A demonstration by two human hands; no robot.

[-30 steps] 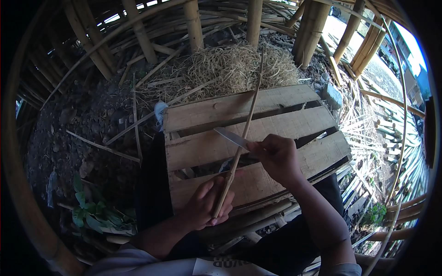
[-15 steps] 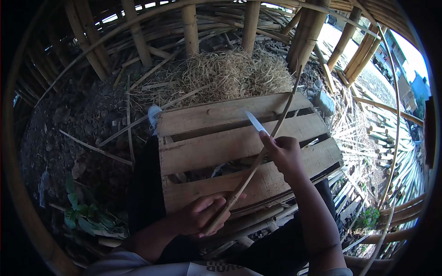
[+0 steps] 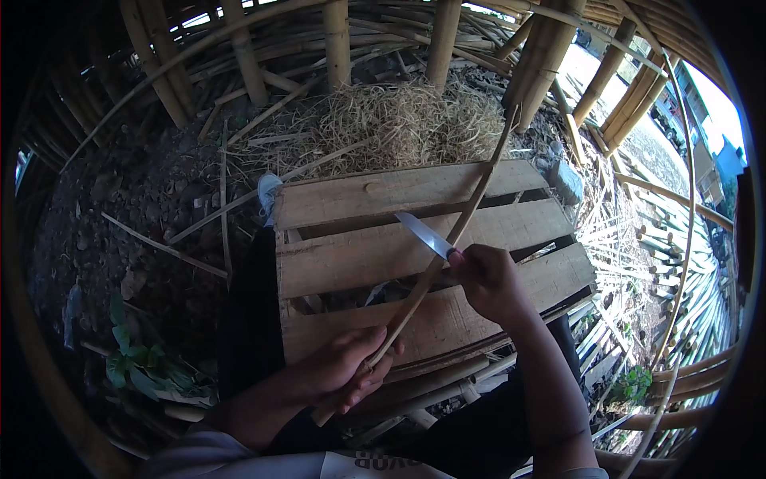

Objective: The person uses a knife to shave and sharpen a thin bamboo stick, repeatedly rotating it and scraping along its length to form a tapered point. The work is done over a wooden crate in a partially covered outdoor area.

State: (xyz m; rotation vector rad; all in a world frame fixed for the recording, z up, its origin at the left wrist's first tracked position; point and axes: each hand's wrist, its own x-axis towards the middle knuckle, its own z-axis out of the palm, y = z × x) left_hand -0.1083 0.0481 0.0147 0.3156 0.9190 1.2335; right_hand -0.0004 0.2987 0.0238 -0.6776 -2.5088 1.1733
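A long thin bamboo strip (image 3: pixel 420 289) slants from my lap up and right over a slatted wooden crate (image 3: pixel 351 267). My left hand (image 3: pixel 351 369) is closed round its lower part, near the crate's front edge. In my right hand (image 3: pixel 488 279) is a knife (image 3: pixel 426 233), its handle mostly hidden by my fingers. The bright blade points up and left and crosses the strip about midway along. Whether the edge bites into the strip, I cannot tell. The strip's upper end reaches past the crate's far edge.
Beyond the crate lies a heap of pale shavings (image 3: pixel 407 124), before upright bamboo posts (image 3: pixel 337 48). A grey block (image 3: pixel 566 183) stands by the crate's far right corner. Many split bamboo lengths (image 3: pixel 678 295) lie at the right. A leafy plant (image 3: pixel 137 359) grows at the lower left.
My right hand has drawn the knife down and slightly left along the strip, and the blade now lies flatter. My left hand still grips the strip, whose lower end sticks out further below it.
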